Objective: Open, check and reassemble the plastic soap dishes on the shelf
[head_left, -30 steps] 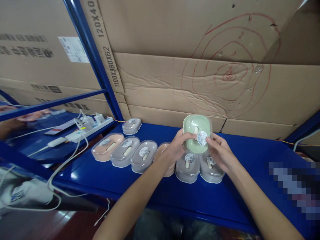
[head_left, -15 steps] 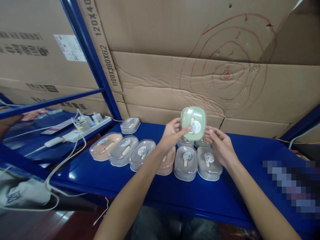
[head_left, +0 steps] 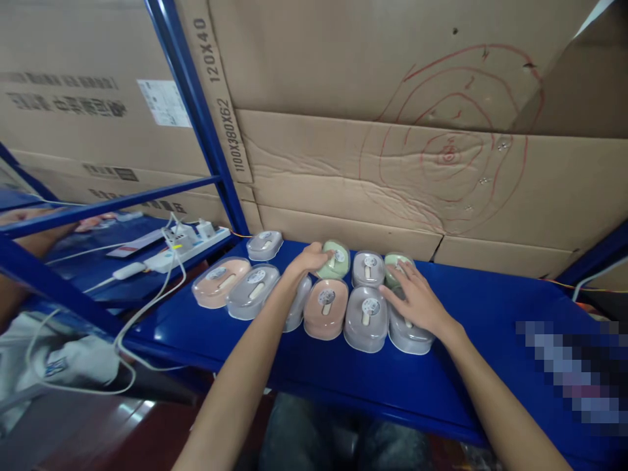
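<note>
My left hand (head_left: 310, 260) grips a green lunch box (head_left: 336, 263) in the back row, thumb on its lid and fingers at its left side. The box has a round white sticker and a cream tab. My right hand (head_left: 417, 297) is open, fingers spread over a second green lunch box (head_left: 394, 260) and a grey lunch box (head_left: 411, 339), both partly covered. Between the two green ones sits a grey lunch box (head_left: 369, 265). In front are an orange lunch box (head_left: 324, 320) and a grey lunch box (head_left: 366, 327). My left forearm partly hides another grey one (head_left: 294, 314).
Farther left on the blue table (head_left: 314, 373) are an orange lunch box (head_left: 216, 288), a grey one (head_left: 250, 294) and one at the back (head_left: 265, 243). A power strip (head_left: 196, 248) with cables lies beyond a blue post (head_left: 206, 124). Cardboard (head_left: 318, 150) stands behind. Another person's arm (head_left: 29, 245) shows far left.
The green lunch box, held up in both hands before, has come down and left into the back row with my left hand. My right hand has let go of it and lowered over the right-hand boxes.
</note>
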### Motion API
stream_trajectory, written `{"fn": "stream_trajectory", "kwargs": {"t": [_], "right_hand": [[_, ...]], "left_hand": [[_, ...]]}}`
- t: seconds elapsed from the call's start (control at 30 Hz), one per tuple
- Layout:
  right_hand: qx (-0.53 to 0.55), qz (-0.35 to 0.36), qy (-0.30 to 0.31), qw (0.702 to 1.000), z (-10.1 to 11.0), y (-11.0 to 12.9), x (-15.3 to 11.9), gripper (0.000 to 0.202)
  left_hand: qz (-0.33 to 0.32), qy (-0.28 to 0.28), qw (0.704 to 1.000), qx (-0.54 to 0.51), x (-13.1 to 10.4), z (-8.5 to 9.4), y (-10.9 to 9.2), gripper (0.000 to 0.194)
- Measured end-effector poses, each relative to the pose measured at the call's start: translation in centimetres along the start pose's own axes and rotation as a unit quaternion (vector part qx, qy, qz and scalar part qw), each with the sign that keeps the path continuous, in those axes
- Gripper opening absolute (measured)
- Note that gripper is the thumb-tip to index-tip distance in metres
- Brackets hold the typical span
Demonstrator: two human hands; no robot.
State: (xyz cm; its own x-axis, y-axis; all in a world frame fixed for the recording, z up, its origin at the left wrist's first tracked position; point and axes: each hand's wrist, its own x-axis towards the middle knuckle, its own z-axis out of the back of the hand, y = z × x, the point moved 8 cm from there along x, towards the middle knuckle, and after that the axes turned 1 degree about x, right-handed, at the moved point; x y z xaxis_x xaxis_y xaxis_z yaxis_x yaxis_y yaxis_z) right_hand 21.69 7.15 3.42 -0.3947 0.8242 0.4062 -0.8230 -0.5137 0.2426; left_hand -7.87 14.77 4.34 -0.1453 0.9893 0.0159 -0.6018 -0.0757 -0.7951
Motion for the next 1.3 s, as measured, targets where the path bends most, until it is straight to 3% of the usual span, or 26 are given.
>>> {"fn": "stream_trajectory", "kwargs": {"t": [0.07, 0.17, 0.3, 0.43, 0.53, 0.63, 0.73, 0.87, 0.97, 1.07, 1.3], "right_hand": [[-0.026, -0.003, 0.042, 0.999, -1.0, 0.0, -0.1, 0.077], [-0.041, -0.012, 0.053, 0.998, -1.3, -0.2, 0.0, 0.076], [-0.041, -0.017, 0.049, 0.998, -1.2, -0.4, 0.1, 0.075], [-0.037, -0.019, 0.055, 0.998, -1.3, -0.3, 0.0, 0.069], [-0.035, -0.026, 0.058, 0.997, -1.3, -0.3, 0.0, 0.067], [-0.04, -0.029, 0.063, 0.997, -1.2, -0.2, 0.0, 0.066], [-0.047, -0.034, 0.072, 0.996, -1.3, -0.1, 0.1, 0.066], [-0.045, -0.042, 0.083, 0.995, -1.1, 0.1, 0.1, 0.067], [-0.046, -0.049, 0.09, 0.994, -1.0, 0.3, 0.1, 0.068], [-0.048, -0.048, 0.096, 0.993, -0.9, 0.3, 0.1, 0.069], [-0.042, -0.038, 0.081, 0.995, -1.0, 0.2, 0.0, 0.067]], "left_hand": [[0.028, 0.036, 0.999, 0.02, 0.4, -0.9, 0.7, 0.047], [0.046, 0.069, 0.994, 0.072, 0.8, -1.6, 1.4, 0.044], [0.031, 0.079, 0.986, 0.141, 1.0, -1.9, 1.3, 0.037], [-0.004, 0.067, 0.977, 0.204, 1.5, -1.3, 0.6, 0.041], [-0.018, 0.029, 0.967, 0.254, 2.7, 0.8, 0.4, 0.046], [-0.003, -0.027, 0.953, 0.302, 4.0, 4.4, 1.3, 0.055], [0.046, -0.069, 0.937, 0.34, 5.1, 8.2, 3.7, 0.07], [0.126, -0.088, 0.92, 0.36, 5.9, 11.6, 7.9, 0.091], [0.157, -0.088, 0.915, 0.361, 6.4, 12.9, 10.1, 0.106], [0.155, -0.071, 0.921, 0.351, 6.8, 13.2, 11.3, 0.105], [0.11, -0.102, 0.93, 0.334, 6.7, 13.6, 10.6, 0.089]]}}
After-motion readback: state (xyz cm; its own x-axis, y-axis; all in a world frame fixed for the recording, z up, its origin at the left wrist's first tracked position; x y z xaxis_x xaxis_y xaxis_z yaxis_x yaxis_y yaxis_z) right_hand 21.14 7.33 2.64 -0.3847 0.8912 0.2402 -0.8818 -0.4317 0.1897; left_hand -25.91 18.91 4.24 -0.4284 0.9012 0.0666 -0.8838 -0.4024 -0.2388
